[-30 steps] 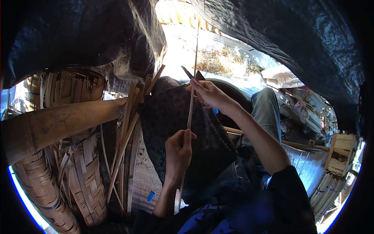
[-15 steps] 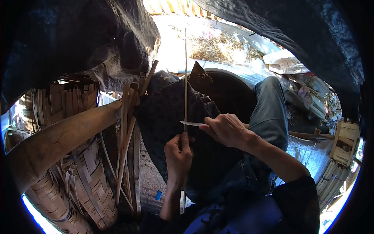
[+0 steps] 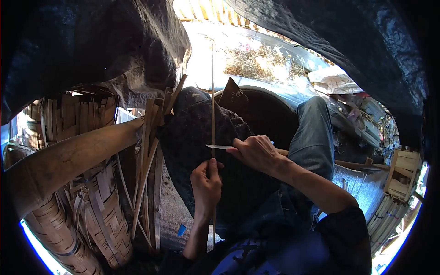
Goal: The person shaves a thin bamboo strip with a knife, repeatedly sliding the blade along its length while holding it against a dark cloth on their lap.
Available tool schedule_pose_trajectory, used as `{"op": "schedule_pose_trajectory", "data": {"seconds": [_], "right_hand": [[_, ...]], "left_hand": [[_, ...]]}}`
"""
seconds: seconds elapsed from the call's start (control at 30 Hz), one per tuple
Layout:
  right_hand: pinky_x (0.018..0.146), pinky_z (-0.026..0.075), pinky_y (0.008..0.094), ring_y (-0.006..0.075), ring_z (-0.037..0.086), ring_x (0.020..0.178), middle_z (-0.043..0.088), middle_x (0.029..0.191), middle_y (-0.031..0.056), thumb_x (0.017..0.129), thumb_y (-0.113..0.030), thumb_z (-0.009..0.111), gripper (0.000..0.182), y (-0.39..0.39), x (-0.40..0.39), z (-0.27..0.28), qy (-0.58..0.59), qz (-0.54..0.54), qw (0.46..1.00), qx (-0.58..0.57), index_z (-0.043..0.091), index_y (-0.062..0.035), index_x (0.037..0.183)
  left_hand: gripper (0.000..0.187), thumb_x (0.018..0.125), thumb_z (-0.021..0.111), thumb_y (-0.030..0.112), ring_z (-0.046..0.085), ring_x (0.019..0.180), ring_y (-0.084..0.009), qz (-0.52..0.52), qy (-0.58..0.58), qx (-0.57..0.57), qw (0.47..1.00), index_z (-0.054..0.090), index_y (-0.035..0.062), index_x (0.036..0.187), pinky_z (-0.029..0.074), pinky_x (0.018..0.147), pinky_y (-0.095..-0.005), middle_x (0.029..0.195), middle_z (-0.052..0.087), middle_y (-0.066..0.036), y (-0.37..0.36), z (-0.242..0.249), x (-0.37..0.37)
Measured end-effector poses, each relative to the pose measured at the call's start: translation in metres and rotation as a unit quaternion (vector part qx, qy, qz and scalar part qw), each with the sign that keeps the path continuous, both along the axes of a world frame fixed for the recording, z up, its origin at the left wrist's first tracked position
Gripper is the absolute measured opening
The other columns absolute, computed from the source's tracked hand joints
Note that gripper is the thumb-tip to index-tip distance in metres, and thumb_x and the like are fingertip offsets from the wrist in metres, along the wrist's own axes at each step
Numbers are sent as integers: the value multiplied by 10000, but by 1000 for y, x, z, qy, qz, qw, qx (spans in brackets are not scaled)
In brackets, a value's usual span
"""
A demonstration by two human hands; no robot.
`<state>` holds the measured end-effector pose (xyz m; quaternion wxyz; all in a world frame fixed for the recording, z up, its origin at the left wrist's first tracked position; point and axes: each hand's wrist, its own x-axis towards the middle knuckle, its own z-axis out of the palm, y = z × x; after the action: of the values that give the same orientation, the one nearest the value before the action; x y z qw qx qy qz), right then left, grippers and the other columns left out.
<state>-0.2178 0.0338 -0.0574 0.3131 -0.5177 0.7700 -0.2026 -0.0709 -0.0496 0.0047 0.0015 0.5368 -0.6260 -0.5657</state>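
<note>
Head view: left hand (image 3: 206, 183) grips a thin, pale bamboo strip (image 3: 212, 101); right hand (image 3: 255, 153) clenches a knife (image 3: 218, 146).

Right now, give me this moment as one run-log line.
left hand: grip on bamboo strip, upright | right hand: grip on knife, blade at strip | lap: dark cloth

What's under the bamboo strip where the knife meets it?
Under the bamboo strip lies a dark patterned cloth over the lap. The left hand covers the strip lower down; the right hand hides the knife handle.
</note>
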Motion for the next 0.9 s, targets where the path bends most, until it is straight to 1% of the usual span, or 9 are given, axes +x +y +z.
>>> {"op": "schedule_pose_trajectory", "data": {"seconds": [0.1,0.17,0.2,0.3,0.37,0.4,0.5,0.7,0.9], "right_hand": [[471,490,454,359,615,523,537,498,147,972,-403,475,425,-9,-15,-21,40,-32,999,-2,573,-55,748],[470,490,454,357,616,526,540,502,147,972,-393,479,415,-16,-23,-25,59,-61,996,-8,584,-52,759],[472,488,457,356,615,530,545,514,152,974,-373,481,398,-17,-26,-21,38,-74,996,-17,592,-47,774],[465,460,467,373,591,527,538,530,165,981,-322,479,366,-14,-27,-1,18,-101,991,-88,579,-43,766],[447,431,461,388,564,512,512,514,166,987,-323,469,377,-9,-22,17,-67,-75,992,-79,551,-47,743],[449,443,464,380,580,489,526,499,162,990,-383,455,463,-4,-13,17,-75,-62,990,-98,530,-39,690],[440,445,460,374,583,487,522,493,165,987,-396,456,473,3,-1,25,-84,-25,995,-48,536,-47,678],[455,489,433,345,613,498,559,504,153,973,-439,464,502,0,5,14,-18,15,999,-22,584,-59,668],[499,487,466,365,621,551,559,522,160,986,-414,439,469,-5,-2,-12,41,-16,999,-29,580,-57,716]], "left_hand": [[347,1003,460,219,315,409,-6,-45,-3,-42,998,622,5,783,192,396,-221,479,378,67,14,9,6],[321,991,475,204,372,428,-27,-31,-19,45,998,644,-20,835,243,416,-246,494,425,44,18,18,11],[317,992,475,213,356,430,-21,2,-11,86,996,641,-10,840,238,414,-236,516,430,53,13,20,10],[316,994,469,216,352,443,-17,37,16,113,993,637,-5,843,241,420,-227,525,427,50,7,23,7],[315,994,465,214,355,450,-18,42,21,104,993,634,-6,845,247,427,-225,523,420,50,4,21,5],[315,994,461,211,358,457,-18,40,23,97,994,632,-8,846,252,433,-224,520,413,50,4,21,5],[312,988,462,197,382,471,-27,27,13,74,997,633,-14,835,269,444,-235,525,432,34,5,19,6],[319,974,473,180,403,469,-50,-16,-25,-1,1000,634,-36,803,280,447,-273,515,453,11,9,14,16],[301,978,486,175,374,449,-36,-21,-2,18,1000,629,-24,803,250,427,-260,502,419,35,20,21,25]]}}
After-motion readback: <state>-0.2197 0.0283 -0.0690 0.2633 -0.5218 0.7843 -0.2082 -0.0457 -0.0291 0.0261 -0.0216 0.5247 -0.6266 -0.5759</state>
